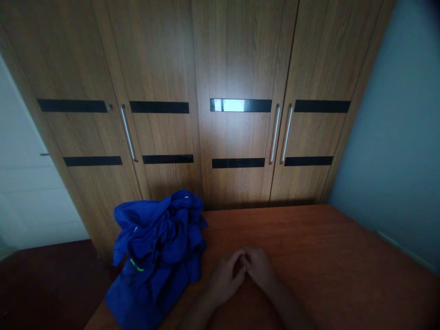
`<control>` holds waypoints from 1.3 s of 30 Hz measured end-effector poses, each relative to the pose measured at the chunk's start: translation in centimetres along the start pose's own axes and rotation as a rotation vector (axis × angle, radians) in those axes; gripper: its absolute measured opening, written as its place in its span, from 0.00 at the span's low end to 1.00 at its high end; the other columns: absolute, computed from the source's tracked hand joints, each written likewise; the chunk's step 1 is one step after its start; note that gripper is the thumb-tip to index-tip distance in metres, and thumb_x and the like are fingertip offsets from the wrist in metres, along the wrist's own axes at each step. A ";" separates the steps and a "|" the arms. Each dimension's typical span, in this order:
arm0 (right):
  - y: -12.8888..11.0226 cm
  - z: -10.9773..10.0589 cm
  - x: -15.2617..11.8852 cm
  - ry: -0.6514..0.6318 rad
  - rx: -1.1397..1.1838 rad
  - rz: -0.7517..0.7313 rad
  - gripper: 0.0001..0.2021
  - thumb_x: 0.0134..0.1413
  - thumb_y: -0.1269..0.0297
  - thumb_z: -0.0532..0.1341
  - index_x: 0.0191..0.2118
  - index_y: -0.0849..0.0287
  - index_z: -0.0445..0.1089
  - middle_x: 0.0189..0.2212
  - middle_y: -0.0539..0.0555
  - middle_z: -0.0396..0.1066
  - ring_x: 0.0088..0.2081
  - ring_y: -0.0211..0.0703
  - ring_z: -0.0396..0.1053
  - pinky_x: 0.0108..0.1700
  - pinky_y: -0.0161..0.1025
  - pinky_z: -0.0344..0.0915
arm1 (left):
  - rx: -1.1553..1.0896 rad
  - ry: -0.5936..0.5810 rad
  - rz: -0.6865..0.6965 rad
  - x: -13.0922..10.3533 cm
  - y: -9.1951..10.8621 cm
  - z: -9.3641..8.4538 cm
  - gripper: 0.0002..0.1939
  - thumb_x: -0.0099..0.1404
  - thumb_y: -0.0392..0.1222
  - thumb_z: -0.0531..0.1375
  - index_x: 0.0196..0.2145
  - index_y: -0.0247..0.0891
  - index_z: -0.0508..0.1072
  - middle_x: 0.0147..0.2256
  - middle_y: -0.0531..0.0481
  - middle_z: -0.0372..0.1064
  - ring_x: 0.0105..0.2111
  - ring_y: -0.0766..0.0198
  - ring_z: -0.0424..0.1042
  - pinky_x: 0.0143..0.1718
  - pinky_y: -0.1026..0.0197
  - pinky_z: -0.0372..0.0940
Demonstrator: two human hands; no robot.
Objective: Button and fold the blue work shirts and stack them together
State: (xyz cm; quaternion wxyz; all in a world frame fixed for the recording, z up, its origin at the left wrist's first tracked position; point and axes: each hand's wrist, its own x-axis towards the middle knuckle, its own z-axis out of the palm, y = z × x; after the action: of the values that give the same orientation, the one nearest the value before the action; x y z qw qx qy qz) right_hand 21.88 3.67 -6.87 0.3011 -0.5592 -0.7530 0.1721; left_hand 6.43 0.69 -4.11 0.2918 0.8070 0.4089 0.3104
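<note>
A heap of crumpled blue cloth, seemingly a garment, lies on the left part of the reddish-brown table, with a bright green mark and small white marks on it. Just right of it, my left hand rests over the table near its front, fingers curled and meeting the other hand. My right hand is closed against the left one, their fingertips touching. A small dark gap shows between the left thumb and fingers. No object is visible in either hand, and some fingertips are hidden where the hands overlap.
A wooden wardrobe with black strips and metal handles stands behind the table. A pale wall runs along the right. At the left are a white door and a dark red floor.
</note>
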 end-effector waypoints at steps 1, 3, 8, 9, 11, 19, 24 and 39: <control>0.0 0.0 0.0 0.002 -0.004 0.001 0.10 0.53 0.72 0.54 0.32 0.59 0.73 0.31 0.54 0.75 0.34 0.41 0.71 0.36 0.34 0.59 | 0.002 0.005 0.002 0.0 -0.1 0.1 0.22 0.61 0.35 0.54 0.53 0.45 0.64 0.53 0.48 0.68 0.53 0.58 0.66 0.56 0.55 0.59; 0.1 0.1 0.0 0.007 -0.013 0.000 0.10 0.54 0.72 0.54 0.31 0.59 0.73 0.31 0.54 0.75 0.34 0.41 0.70 0.35 0.34 0.58 | 0.011 0.016 0.002 0.0 -0.4 0.2 0.23 0.60 0.33 0.54 0.54 0.45 0.64 0.53 0.48 0.68 0.53 0.59 0.66 0.56 0.56 0.59; 0.2 0.1 -0.1 0.014 -0.018 -0.017 0.09 0.53 0.72 0.54 0.31 0.59 0.72 0.30 0.54 0.74 0.33 0.41 0.70 0.35 0.34 0.58 | 0.014 0.003 0.003 0.0 -0.6 0.3 0.24 0.59 0.33 0.54 0.53 0.44 0.64 0.53 0.48 0.67 0.53 0.58 0.66 0.56 0.55 0.59; 0.2 0.1 -0.1 0.014 -0.010 -0.023 0.10 0.54 0.72 0.54 0.32 0.59 0.72 0.31 0.54 0.74 0.34 0.41 0.70 0.36 0.34 0.58 | 0.012 0.002 0.008 0.0 -0.5 0.2 0.23 0.60 0.32 0.54 0.53 0.45 0.64 0.53 0.49 0.67 0.53 0.58 0.66 0.56 0.55 0.59; 0.2 0.1 -0.1 0.015 0.002 -0.029 0.10 0.54 0.72 0.53 0.32 0.59 0.72 0.31 0.54 0.75 0.34 0.41 0.70 0.36 0.34 0.58 | 0.013 0.004 0.014 0.0 -0.4 0.1 0.23 0.60 0.32 0.53 0.53 0.45 0.64 0.53 0.49 0.67 0.53 0.59 0.66 0.56 0.55 0.59; 0.2 0.3 0.0 0.021 -0.015 -0.015 0.10 0.54 0.71 0.53 0.32 0.59 0.72 0.31 0.54 0.75 0.34 0.41 0.70 0.36 0.34 0.58 | 0.020 0.006 0.003 0.0 -0.7 0.3 0.24 0.60 0.32 0.54 0.54 0.45 0.63 0.53 0.49 0.67 0.53 0.58 0.65 0.56 0.55 0.58; 0.3 0.2 -0.1 0.005 -0.023 -0.004 0.10 0.54 0.71 0.53 0.31 0.60 0.72 0.31 0.55 0.75 0.34 0.41 0.70 0.36 0.34 0.58 | 0.010 0.005 0.019 -0.1 -0.6 0.4 0.23 0.60 0.32 0.53 0.53 0.45 0.64 0.53 0.49 0.67 0.53 0.59 0.65 0.55 0.55 0.59; 0.0 0.0 -0.1 0.009 -0.021 0.003 0.10 0.54 0.71 0.53 0.31 0.59 0.72 0.31 0.54 0.75 0.33 0.41 0.70 0.35 0.34 0.58 | 0.018 0.000 0.012 0.0 -0.7 0.4 0.24 0.60 0.32 0.54 0.54 0.45 0.63 0.53 0.48 0.67 0.53 0.58 0.65 0.56 0.55 0.59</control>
State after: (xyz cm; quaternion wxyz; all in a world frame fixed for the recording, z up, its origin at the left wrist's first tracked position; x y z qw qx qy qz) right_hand 21.88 3.59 -6.93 0.2984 -0.5642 -0.7527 0.1620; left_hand 6.39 1.00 -4.87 0.2827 0.8120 0.4068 0.3086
